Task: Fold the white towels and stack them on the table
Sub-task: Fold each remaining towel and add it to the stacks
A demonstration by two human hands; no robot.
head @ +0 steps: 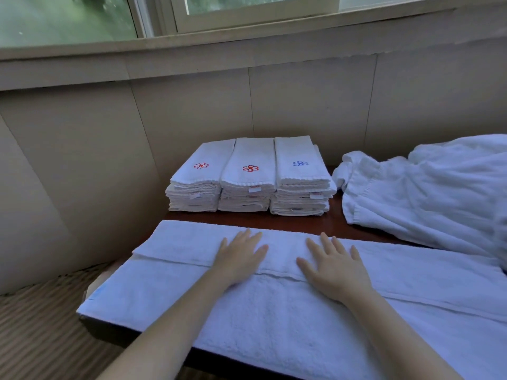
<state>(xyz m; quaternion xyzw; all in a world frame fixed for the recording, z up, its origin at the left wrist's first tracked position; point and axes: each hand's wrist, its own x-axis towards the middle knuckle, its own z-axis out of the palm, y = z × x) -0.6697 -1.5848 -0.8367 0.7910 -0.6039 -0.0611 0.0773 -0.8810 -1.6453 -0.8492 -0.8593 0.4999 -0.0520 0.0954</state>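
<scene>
Now my left hand (241, 260) and right hand (333, 268) lie flat, fingers straight, pressing the white towel (269, 322) under them. Beyond my fingertips, three stacks of folded towels (248, 175) stand on the table (301, 221), with a crumpled heap (428, 196) right of them.

Stacks (248, 176) behind towel (274, 319) (pile (428, 193) rightward)

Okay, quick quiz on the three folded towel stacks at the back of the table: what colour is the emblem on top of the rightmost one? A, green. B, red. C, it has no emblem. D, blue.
D: the top towel of the rightmost stack carries a blue emblem, while the middle stack and the left stack show red ones.
</scene>
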